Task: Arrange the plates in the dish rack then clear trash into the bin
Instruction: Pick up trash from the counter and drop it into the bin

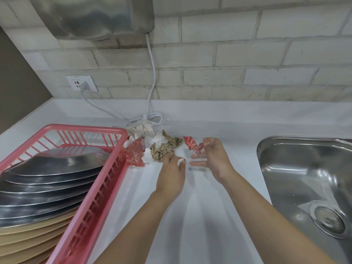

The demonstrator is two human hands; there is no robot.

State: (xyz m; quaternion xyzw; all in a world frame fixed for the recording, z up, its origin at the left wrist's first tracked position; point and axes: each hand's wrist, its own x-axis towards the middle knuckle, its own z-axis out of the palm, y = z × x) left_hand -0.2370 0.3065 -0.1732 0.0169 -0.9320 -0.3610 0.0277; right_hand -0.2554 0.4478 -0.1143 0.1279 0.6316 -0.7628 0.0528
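- Plates (53,180) already stacked on edge in the pink dish rack (106,180) at the worktop's left edge; plate step looks done, trash step in hand.
- Trash pile (152,147) sits mid-worktop (200,206), just beside the rack's far right corner, short of the back wall: crumpled brown paper (163,151), white tissue (147,158), red wrapper (134,154), clear plastic.
- Left hand (171,174) at the pile's near edge, fingers curled down onto the brown paper; whether it already grips it, cannot tell.
- Right hand (211,155) just right of the pile, fingers spread and loose, touching a separate red wrapper scrap (191,145); not closed around it.
- Pile lies straight ahead of the left hand, left of the right hand; left is nearer. Pile's long axis runs roughly rack-to-right.
- Room: open worktop toward the near edge; rack wall close on the left, sink (304,180) at the right edge, coiled cable (150,119) behind the pile could snag.
- Bin not in view.
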